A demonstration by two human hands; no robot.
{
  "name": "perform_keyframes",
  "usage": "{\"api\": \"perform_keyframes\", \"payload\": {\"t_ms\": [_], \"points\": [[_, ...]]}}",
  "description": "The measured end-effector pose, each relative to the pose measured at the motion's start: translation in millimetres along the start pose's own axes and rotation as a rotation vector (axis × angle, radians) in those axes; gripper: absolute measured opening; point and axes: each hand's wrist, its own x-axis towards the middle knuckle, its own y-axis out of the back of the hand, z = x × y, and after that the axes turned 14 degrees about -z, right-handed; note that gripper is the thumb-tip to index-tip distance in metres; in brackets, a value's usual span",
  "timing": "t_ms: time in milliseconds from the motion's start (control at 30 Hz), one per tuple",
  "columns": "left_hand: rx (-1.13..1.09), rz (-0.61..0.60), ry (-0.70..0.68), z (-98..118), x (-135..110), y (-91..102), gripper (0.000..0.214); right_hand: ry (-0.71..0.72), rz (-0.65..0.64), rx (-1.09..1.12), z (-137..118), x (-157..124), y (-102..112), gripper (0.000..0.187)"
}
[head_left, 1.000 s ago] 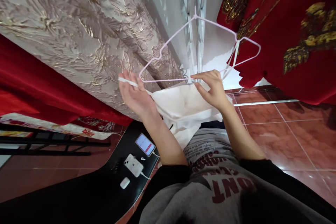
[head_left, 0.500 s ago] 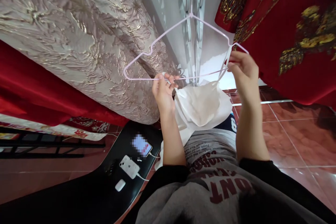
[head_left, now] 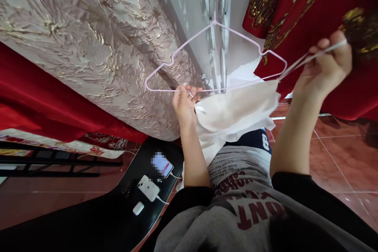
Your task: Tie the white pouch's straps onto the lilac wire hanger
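A pale pink clothes hanger hangs in front of me, its hook up by a white metal post. My left hand is closed around the hanger's bottom bar, with a bit of white strap or cloth at its fingers. Below the bar drapes a white garment with thin straps, its upper edge pulled tight between my hands. Out to the right, past the hanger's end, my right hand grips one strap, which stretches in a line from the garment's corner. The garment's lower part falls partly behind my left forearm.
Cream textured fabric with a metallic sheen hangs on the left. Red cloth with gold sequins hangs on the right. On a black bench lie a white phone, another lit phone on a cable, and a small white case.
My right hand has moved right and up, drawing the strap off the hanger's right shoulder and stretching it outward. The garment's top edge is now taut. My left hand stays on the bar.
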Motion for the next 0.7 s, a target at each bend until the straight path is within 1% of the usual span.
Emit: {"api": "perform_keyframes", "payload": {"t_ms": [100,167,233,333,400,433,467,500,533,600,633,667,700], "points": [[-0.029,-0.041,0.027,-4.5,-1.2,-1.2,0.034,0.022,-0.017,-0.023,-9.3,-24.2,-13.4,0.04],[-0.063,-0.083,0.077,-10.1,-2.4,-4.8,0.028,0.048,-0.036,-0.038,-14.1,-40.1,-27.7,0.04],[-0.105,-0.113,0.125,-15.8,-4.3,-10.2,0.021,0.088,-0.088,-0.052,-14.6,-49.6,-45.5,0.038],[-0.141,-0.137,0.151,-21.5,-8.1,-13.3,0.008,0.145,-0.235,-0.087,-7.6,-50.3,-72.6,0.032],[-0.078,-0.172,0.176,-22.9,-10.3,-6.2,0.014,0.145,-0.288,-0.113,-1.5,-47.0,-84.8,0.028],[-0.013,-0.181,0.186,-23.1,-11.1,0.8,0.02,0.136,-0.285,-0.124,0.9,-45.8,-88.0,0.028],[0.064,-0.167,0.181,-22.9,-11.8,9.7,0.024,0.126,-0.269,-0.134,2.6,-45.2,-89.2,0.027],[0.143,-0.125,0.156,-22.3,-12.3,20.0,0.027,0.119,-0.247,-0.143,3.5,-45.1,-88.8,0.027],[0.213,-0.055,0.107,-21.2,-12.7,31.1,0.027,0.116,-0.223,-0.151,3.7,-45.4,-87.4,0.027],[0.319,0.12,-0.038,-16.9,-12.8,52.3,0.026,0.116,-0.184,-0.165,2.4,-46.6,-83.8,0.027],[0.357,0.189,-0.111,-13.2,-12.3,61.1,0.025,0.115,-0.169,-0.168,1.3,-47.3,-82.7,0.027],[0.388,0.229,-0.173,-8.5,-11.2,68.0,0.025,0.111,-0.157,-0.169,-0.1,-48.1,-82.4,0.028],[0.414,0.239,-0.225,-2.5,-9.4,72.6,0.025,0.107,-0.152,-0.169,-1.5,-48.9,-82.9,0.028]]}}
